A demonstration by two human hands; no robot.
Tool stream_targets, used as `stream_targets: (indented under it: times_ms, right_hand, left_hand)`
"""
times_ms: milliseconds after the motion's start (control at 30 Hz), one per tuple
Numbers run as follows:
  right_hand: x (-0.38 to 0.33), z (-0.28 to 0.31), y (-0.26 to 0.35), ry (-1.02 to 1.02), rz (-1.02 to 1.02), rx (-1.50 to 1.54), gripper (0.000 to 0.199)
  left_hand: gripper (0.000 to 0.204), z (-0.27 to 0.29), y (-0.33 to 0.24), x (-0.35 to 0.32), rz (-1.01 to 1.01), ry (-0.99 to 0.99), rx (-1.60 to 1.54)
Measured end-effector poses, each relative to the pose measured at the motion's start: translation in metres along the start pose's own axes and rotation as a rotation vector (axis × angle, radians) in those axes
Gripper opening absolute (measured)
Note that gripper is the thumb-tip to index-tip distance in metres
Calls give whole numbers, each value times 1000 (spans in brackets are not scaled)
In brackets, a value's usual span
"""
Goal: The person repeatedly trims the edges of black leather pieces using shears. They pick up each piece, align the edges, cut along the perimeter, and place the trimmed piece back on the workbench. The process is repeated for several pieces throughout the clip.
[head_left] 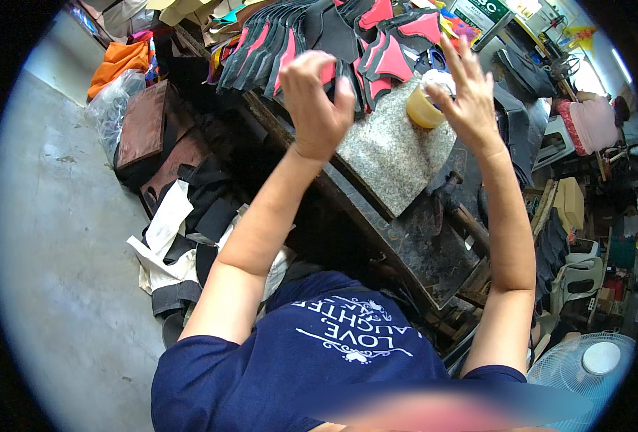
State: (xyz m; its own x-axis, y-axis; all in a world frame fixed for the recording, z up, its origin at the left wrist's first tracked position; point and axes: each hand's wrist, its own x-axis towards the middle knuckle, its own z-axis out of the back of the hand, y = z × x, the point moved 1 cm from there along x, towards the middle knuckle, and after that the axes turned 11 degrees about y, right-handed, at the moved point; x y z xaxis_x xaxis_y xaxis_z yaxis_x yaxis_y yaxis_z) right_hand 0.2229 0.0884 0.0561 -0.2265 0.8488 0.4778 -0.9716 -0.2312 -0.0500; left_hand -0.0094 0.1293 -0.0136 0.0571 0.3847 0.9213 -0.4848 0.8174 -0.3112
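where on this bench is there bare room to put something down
The speckled grey stone slab is mostly bare between the left hand and the yellowish plastic jar by the right hand. The dark metal benchtop below it is partly free too. The far edge is crowded with overlapping black-and-pink cut pieces.

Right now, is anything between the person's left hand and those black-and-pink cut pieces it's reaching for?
Nothing visible: the left hand is raised directly over the fanned black-and-pink pieces, apparently touching one. The open right hand hovers by the yellow jar.
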Motion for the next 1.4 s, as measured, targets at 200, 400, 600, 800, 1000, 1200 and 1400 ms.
stream_targets:
  times_ms: [200,400,600,800,1000,1200,1400]
  right_hand:
    - [74,-14,30,34,157,362,59]
    - [132,-99,37,521,-173,666,47]
    - [112,-30,20,78,-74,547,34]
    - [2,25,43,96,-72,1047,25]
    - [-111,15,77,332,-564,1567,20]
    - [-192,23,92,546,-836,1591,13]
    - [-220,36,114,816,-698,1283,17]
  left_hand:
    - [49,-31,61,14,217,87,-18]
    - [70,-56,73,-6,368,286,151]
    - [65,-60,79,-7,322,384,271]
    - [58,-60,74,-8,355,397,275]
    - [34,-42,69,-9,100,432,264]
    - [30,10,16,-35,294,497,-102]
    - [43,33,-20,-49,1131,486,-1290]
